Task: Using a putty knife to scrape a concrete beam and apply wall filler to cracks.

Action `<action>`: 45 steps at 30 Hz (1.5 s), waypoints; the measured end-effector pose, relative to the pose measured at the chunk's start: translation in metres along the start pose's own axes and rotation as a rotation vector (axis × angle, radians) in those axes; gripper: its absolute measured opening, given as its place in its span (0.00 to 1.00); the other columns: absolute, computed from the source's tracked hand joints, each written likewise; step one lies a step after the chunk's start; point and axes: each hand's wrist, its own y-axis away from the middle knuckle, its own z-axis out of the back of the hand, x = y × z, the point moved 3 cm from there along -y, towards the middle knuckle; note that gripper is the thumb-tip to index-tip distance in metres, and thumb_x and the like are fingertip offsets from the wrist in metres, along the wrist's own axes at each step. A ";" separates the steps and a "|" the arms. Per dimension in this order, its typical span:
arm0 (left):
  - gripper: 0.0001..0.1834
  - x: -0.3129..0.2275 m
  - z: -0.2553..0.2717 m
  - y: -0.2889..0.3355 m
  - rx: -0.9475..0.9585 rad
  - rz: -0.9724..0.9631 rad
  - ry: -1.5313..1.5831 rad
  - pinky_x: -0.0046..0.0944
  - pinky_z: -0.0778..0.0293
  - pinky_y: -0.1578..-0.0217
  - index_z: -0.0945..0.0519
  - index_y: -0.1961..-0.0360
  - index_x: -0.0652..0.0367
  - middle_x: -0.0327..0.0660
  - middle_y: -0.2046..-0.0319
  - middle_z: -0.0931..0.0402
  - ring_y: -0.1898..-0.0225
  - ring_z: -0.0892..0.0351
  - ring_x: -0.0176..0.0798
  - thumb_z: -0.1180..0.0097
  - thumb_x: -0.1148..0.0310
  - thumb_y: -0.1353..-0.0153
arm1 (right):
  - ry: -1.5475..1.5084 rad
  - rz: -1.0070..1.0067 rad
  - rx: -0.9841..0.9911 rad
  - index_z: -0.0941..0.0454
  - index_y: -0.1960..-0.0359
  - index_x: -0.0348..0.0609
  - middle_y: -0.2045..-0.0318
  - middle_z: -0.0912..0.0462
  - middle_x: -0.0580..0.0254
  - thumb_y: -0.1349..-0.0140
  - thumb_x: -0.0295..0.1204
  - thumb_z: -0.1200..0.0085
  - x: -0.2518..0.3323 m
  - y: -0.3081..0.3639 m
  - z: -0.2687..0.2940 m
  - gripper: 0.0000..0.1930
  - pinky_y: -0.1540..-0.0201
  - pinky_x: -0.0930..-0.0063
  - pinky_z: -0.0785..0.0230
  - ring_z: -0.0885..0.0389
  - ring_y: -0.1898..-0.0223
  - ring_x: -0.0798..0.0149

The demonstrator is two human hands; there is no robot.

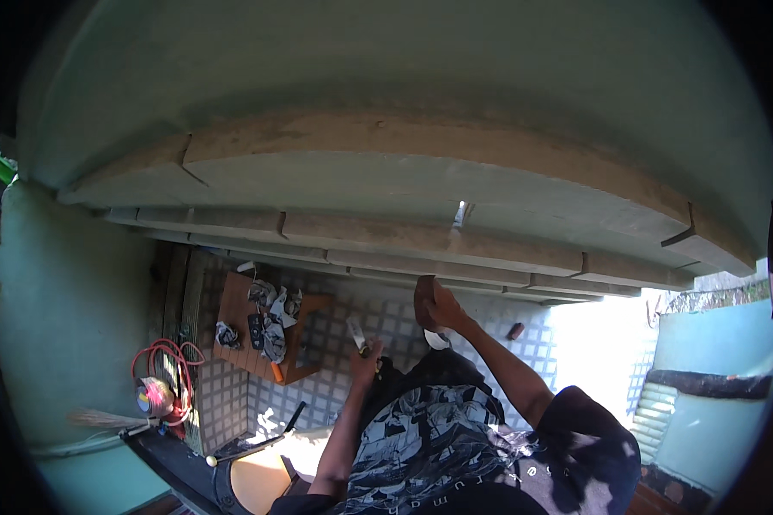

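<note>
My left hand (366,364) is closed around the handle of a flat scraper (356,330), whose pale blade points away from me. In my right hand (444,314) is a reddish-brown block (423,300), gripped from its near side. That block is close below the lowest of the pale ledges (438,273); whether it touches one, I cannot tell. My fingers partly hide both things.
To the left stands a small wooden table (232,300) with crumpled grey cloths or papers and an orange-handled tool (277,372). A red hose (180,356) lies coiled by the left wall. Another reddish block (515,330) rests on the checkered floor (386,313). Wide brown-edged ledges (438,142) span overhead.
</note>
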 end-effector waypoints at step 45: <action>0.25 0.072 0.184 0.077 -0.551 -0.020 0.469 0.29 0.31 0.77 0.30 0.50 0.65 0.43 0.56 0.25 0.68 0.27 0.29 0.38 0.71 0.49 | 0.916 0.682 -0.105 0.31 0.46 0.44 0.44 0.32 0.56 0.45 0.27 0.55 0.109 -0.131 -0.160 0.22 0.42 0.62 0.39 0.34 0.42 0.58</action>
